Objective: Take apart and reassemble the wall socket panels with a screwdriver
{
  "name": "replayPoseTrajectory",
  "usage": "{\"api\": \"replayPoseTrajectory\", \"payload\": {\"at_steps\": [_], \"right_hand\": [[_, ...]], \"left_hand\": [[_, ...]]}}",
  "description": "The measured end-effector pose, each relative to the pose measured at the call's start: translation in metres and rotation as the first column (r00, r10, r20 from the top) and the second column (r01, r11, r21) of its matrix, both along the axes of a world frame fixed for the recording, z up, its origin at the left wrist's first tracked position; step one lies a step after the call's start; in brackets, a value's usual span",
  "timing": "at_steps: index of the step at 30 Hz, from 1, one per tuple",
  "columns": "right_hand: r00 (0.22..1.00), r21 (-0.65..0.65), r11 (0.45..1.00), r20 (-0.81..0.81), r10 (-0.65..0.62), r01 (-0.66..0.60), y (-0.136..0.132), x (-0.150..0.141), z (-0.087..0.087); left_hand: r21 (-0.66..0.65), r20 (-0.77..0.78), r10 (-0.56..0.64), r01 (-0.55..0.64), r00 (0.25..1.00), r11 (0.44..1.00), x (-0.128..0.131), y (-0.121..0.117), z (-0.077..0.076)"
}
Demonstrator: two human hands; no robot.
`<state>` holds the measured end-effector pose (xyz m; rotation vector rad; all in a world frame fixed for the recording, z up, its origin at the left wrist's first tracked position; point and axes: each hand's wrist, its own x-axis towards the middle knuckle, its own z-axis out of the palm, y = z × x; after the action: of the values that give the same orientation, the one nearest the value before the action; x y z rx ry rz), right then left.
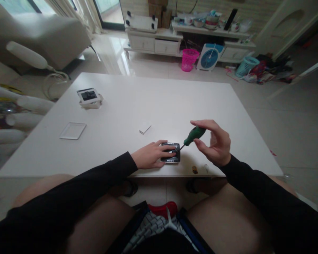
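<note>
A black square device [170,160] with small white markings along two sides lies near the table's front edge. My left hand [153,154] spans it and holds it down, two fingers reaching its middle. From the right, a green-handled screwdriver [195,134] leans at a slant, its shaft running down to the device beside those fingertips. My right hand [216,141] has the handle between thumb and fingers. Where the tip sits exactly is too small to tell. To the right lie a small brownish-gold piece [194,169] and a small clear piece [206,168].
The white table [127,98] carries a small white folded piece [145,129], a white square frame [73,131] and a white box with a dark picture [90,97]. Beyond stand a pink basket [189,60], a blue fan [209,57] and a low cabinet [166,46].
</note>
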<state>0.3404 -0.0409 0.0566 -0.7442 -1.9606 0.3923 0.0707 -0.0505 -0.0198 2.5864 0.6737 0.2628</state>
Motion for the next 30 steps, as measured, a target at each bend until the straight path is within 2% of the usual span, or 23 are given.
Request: {"api": "replayPoseTrajectory", "payload": {"at_steps": [5,7,10,12,18,21,25,30], "right_hand": [[0.998,-0.026,0.999,-0.048,0.032,-0.033,-0.003,-0.004,0.003],[1.000,0.020,0.999,-0.001,0.032,-0.032,-0.004,-0.006,0.009],[0.997,0.106,0.994,0.070,-0.043,0.036,-0.003,-0.008,0.019],[0.992,0.109,0.992,0.097,-0.076,0.066,-0.003,-0.008,0.025],[0.967,0.086,0.996,0.255,-0.020,-0.002,-0.002,-0.006,0.040],[0.906,0.126,0.992,0.417,-0.068,0.017,-0.001,-0.009,0.047],[0.757,0.132,0.981,0.624,-0.191,0.139,0.000,-0.017,0.059],[0.623,-0.029,0.976,0.774,-0.114,0.215,-0.005,-0.024,0.084]], "left_hand": [[0.014,0.004,0.002,-0.002,1.000,1.000,0.000,-0.001,0.000],[0.022,0.000,-0.002,0.002,1.000,1.000,0.000,-0.001,0.001],[0.033,0.003,0.001,-0.001,1.000,0.999,0.000,-0.001,0.001],[0.039,0.008,0.002,-0.002,1.000,0.999,0.000,-0.001,0.000],[0.058,-0.001,0.004,-0.004,1.000,0.998,-0.001,-0.002,0.000],[0.078,-0.001,0.009,-0.008,1.000,0.997,-0.001,-0.003,0.000],[0.088,0.017,0.015,-0.017,1.000,0.996,-0.002,-0.003,-0.001],[0.107,0.050,0.011,-0.017,0.999,0.994,-0.002,-0.003,-0.004]]}}
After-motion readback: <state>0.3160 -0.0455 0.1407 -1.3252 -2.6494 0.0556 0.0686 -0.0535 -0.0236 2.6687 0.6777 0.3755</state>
